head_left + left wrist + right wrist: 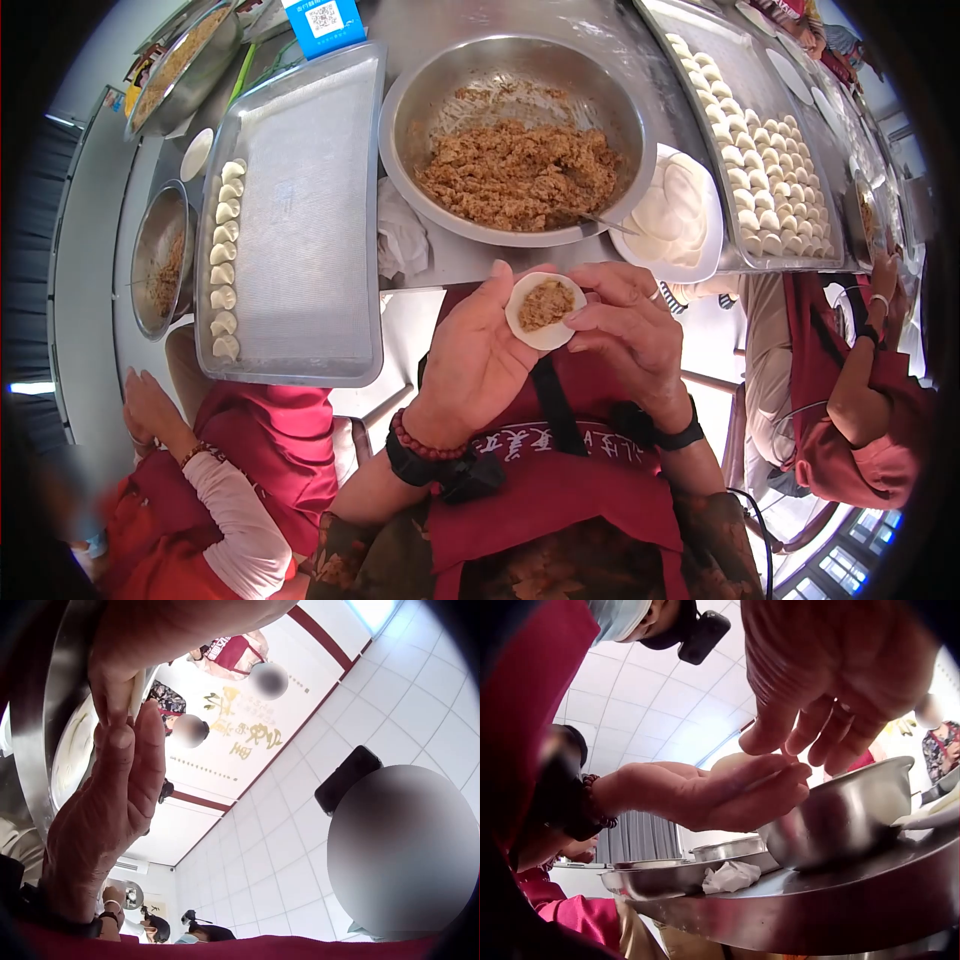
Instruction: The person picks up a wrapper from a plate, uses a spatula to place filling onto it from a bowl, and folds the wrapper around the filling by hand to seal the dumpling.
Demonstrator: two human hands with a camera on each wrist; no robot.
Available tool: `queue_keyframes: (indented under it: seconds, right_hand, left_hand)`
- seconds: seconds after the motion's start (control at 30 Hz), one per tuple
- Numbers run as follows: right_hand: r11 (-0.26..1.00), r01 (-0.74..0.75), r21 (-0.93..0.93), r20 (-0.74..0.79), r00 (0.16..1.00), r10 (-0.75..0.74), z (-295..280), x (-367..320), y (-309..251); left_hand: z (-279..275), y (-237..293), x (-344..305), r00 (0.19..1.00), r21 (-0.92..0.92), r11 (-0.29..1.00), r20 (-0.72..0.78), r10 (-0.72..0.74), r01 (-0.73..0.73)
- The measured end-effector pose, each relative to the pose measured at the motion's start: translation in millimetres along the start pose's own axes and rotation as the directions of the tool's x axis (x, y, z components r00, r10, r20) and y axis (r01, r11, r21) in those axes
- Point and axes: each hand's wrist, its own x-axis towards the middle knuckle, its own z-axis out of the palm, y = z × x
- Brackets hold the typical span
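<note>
A round dumpling wrapper (528, 335) with a mound of minced filling (546, 304) on it lies across the fingers of my left hand (470, 365). That palm faces up, and the right wrist view shows its fingers nearly straight beneath the wrapper (731, 763). My right hand (635, 325) pinches the wrapper's right edge, its thumb on the rim by the filling. Beyond the hands stands a large steel bowl (392, 130) with brown minced filling (520, 175) and a utensil handle. Beside it, a white plate (708, 235) holds stacked wrappers (672, 215).
At left, a metal tray (300, 200) has a row of dumplings (223, 272) along its left side. Another tray (690, 40) at right carries many dumplings. A crumpled white cloth (402, 240) lies near the bowl. People sit on both sides; a smaller bowl (150, 210) is at far left.
</note>
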Motion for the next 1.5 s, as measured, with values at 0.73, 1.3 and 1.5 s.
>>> queue_keyframes:
  seconds: [0.73,1.3,1.5]
  right_hand:
    - [0.929,-0.248,0.275,-0.122,0.949,0.289,19,3,-3]
    - [0.407,-0.425,0.809,0.111,0.790,0.603,26,5,-23]
    - [0.096,-0.390,0.916,0.265,0.768,0.583,29,3,-20]
  left_hand:
    - [-3,-22,-6,0.971,0.605,0.760,0.127,0.200,-0.236]
    - [-1,-25,-7,0.818,0.512,0.649,0.237,0.523,-0.563]
    - [-13,-27,-2,0.795,0.541,0.591,0.311,0.521,-0.599]
